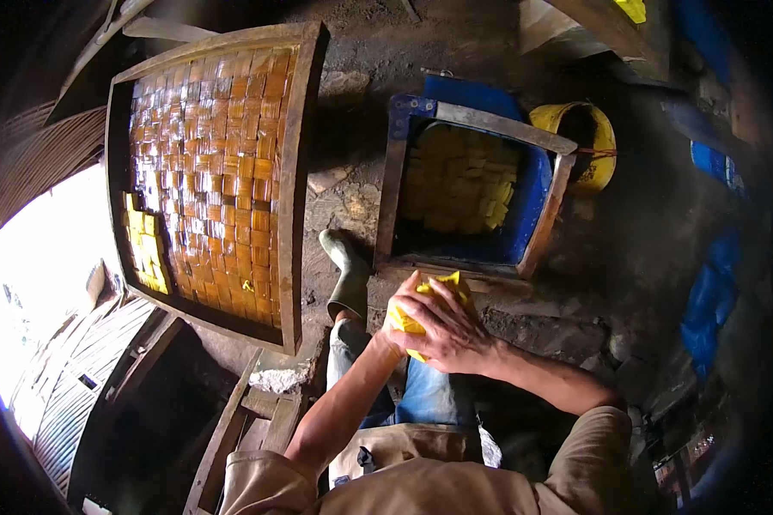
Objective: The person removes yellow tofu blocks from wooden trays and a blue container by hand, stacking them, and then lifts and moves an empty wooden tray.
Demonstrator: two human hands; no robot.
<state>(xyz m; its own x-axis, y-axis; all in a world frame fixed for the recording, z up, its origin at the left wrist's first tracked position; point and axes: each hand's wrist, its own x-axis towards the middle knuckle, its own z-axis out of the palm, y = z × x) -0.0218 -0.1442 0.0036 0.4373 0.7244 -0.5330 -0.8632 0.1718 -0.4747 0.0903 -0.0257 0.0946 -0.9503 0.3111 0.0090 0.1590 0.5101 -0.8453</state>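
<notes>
Gripping the yellow mass (pixel 410 321) between left hand (pixel 402 302) and right hand (pixel 455 337), just short of the blue-lined wooden frame (pixel 498 125); best pressed evenly from both sides, with the projecting edge tucked in.

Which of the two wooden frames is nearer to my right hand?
The blue-lined frame, just ahead of your right hand. The woven-bottomed frame is farther off, to the left.
</notes>
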